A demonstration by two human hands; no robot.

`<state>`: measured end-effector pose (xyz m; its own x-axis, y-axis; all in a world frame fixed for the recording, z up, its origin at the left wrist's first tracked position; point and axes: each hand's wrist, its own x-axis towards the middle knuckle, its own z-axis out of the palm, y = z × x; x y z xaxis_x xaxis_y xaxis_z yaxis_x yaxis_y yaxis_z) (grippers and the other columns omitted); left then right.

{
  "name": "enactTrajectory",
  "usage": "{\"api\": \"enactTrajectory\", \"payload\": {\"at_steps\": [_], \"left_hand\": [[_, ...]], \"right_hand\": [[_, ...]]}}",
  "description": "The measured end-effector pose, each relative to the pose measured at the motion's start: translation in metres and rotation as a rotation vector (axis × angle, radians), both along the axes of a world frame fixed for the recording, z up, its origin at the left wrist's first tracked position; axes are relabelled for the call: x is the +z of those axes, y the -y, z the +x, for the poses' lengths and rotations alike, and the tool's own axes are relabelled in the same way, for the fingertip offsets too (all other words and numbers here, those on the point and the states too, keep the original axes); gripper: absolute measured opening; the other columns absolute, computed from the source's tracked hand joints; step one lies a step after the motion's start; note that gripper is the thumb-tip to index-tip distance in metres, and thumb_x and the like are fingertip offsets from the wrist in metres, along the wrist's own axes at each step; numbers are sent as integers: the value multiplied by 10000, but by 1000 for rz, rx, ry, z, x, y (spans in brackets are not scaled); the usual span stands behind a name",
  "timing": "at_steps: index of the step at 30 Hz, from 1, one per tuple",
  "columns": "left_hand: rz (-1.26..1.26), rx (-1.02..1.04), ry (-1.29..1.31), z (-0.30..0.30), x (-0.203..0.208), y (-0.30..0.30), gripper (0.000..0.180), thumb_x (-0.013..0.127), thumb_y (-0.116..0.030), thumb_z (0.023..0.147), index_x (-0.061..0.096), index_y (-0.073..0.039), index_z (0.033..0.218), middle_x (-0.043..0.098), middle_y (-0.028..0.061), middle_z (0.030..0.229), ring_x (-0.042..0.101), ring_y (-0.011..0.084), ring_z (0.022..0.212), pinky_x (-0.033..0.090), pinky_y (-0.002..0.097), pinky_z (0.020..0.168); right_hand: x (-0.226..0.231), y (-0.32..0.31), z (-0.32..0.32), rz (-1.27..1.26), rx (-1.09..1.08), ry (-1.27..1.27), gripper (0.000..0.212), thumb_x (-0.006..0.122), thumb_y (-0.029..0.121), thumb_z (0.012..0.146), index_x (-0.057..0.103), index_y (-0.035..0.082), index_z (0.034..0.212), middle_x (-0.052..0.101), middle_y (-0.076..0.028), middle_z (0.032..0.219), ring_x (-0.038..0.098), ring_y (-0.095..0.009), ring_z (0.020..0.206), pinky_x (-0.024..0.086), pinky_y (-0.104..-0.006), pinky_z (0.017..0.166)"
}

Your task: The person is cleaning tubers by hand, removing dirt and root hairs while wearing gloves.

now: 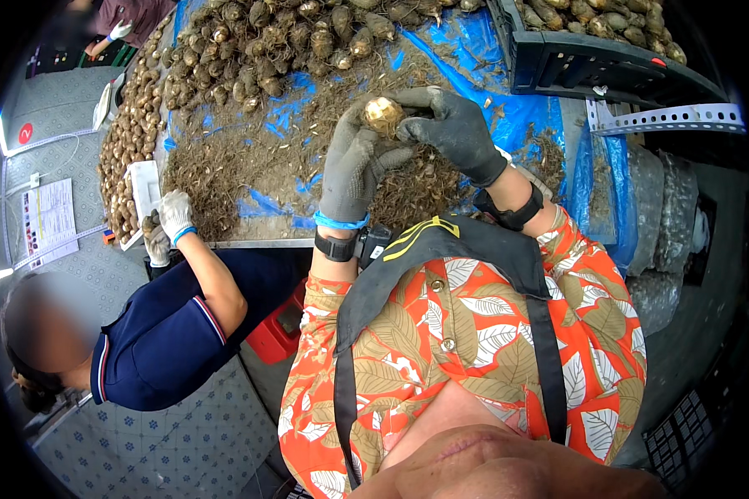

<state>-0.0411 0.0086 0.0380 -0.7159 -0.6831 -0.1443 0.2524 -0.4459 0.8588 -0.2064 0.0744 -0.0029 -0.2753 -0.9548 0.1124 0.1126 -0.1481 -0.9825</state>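
Observation:
A small taro corm (383, 115) with a pale, cut-looking end facing up is held between my two gloved hands, above the work table. My left hand (351, 162), in a grey glove, has its fingers closed around the corm's left side and underside. From the right, my right hand (453, 133), in a darker grey glove, curls its fingers and thumb against the corm. Below them lies a heap of brown root fibres (412, 190). The corm's lower part is hidden by my gloves.
A large pile of hairy taro corms (266, 41) lies at the back. Cleaned corms (133, 108) line the left edge. A dark crate of corms (607, 62) stands back right, above a perforated metal bar (666, 119). A co-worker's gloved hand (176, 216) is at a white tray (145, 187).

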Motion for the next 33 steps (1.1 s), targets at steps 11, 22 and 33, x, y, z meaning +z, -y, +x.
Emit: {"api": "enactTrajectory", "payload": {"at_steps": [11,22,33], "left_hand": [[-65,40,109,-2,-11,0,627,648,-302,877,372,-15,1361,526,109,1203,592,203,1039,570,326,790],[-99,185,47,8,-9,7,634,711,-219,810,421,2,1329,545,77,1138,578,151,976,507,283,847],[-235,206,150,11,-19,11,617,659,-113,776,420,21,1329,556,100,1142,571,172,1008,480,311,902]], "right_hand": [[21,4,2,-323,-39,-811,330,656,213,767,690,174,1093,623,-86,842,588,-254,848,471,-399,764],[-11,-7,-35,148,252,-709,284,627,300,831,663,51,964,663,-95,893,635,-268,785,503,-384,728],[15,-1,-3,-159,331,-277,205,609,154,866,660,15,1007,656,-75,872,626,-158,785,509,-316,711]]}}
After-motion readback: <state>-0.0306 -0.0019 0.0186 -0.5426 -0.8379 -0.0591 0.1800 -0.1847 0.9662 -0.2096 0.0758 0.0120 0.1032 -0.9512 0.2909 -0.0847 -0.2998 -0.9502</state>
